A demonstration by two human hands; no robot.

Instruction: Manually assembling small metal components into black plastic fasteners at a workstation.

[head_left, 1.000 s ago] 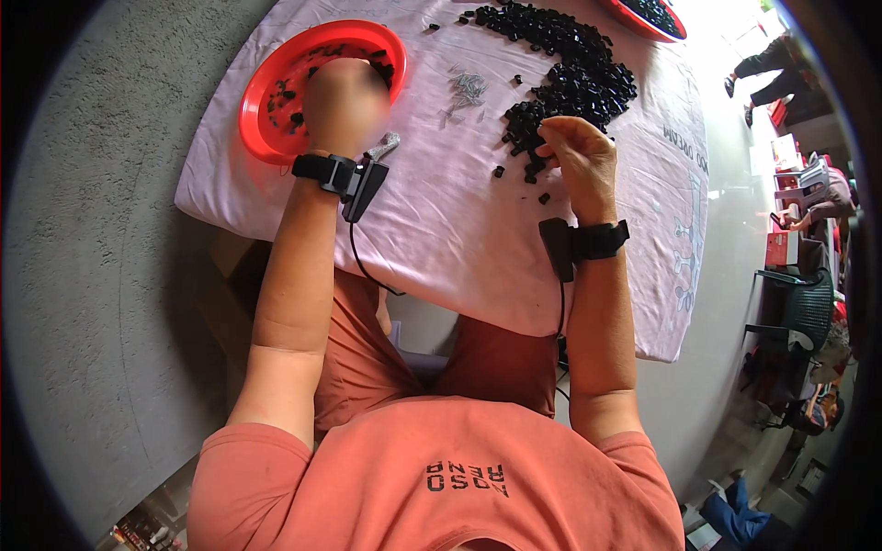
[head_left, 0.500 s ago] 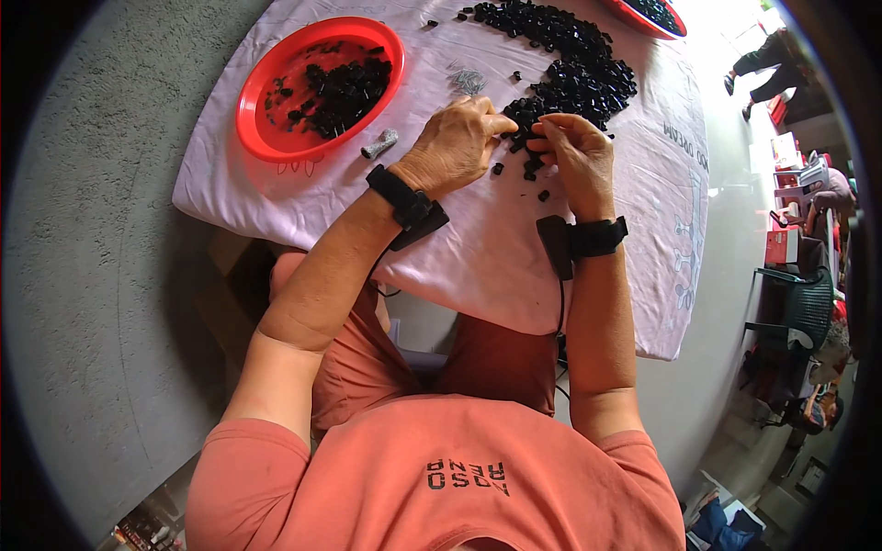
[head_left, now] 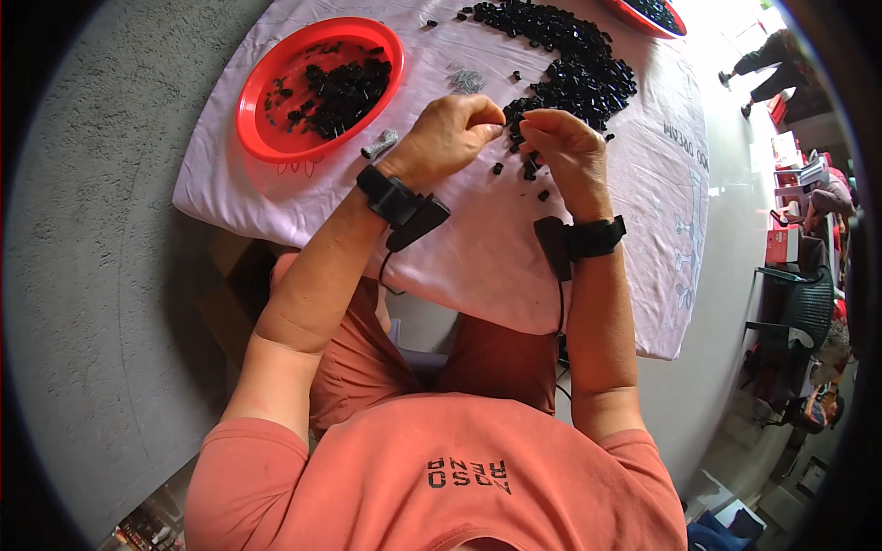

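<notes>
My left hand (head_left: 446, 140) is held over the table with thumb and forefinger pinched together. Facing it, my right hand (head_left: 571, 161) is pinched too, its fingertips close to the left ones. Whatever lies in either pinch is too small to make out. Just beyond the fingers spreads a heap of small black plastic pieces (head_left: 583, 87), with a few strays near my right hand. A little pile of thin metal pins (head_left: 468, 82) lies beyond my left hand. Beside my left wrist is a short silvery-grey roll (head_left: 378, 144).
A round red tray (head_left: 250, 124) with black pieces inside stands at the left of the cloth-covered table (head_left: 478, 266). Another red tray (head_left: 678, 29) sits at the far right edge. Cables hang from both black wrist straps. At right, beyond the floor, are a dark chair (head_left: 808, 303) and people.
My left hand has turned at the wrist, its thumb and forefinger now pinched higher. My right fingertips have shifted slightly left, toward it. Trays and heap stay put.
</notes>
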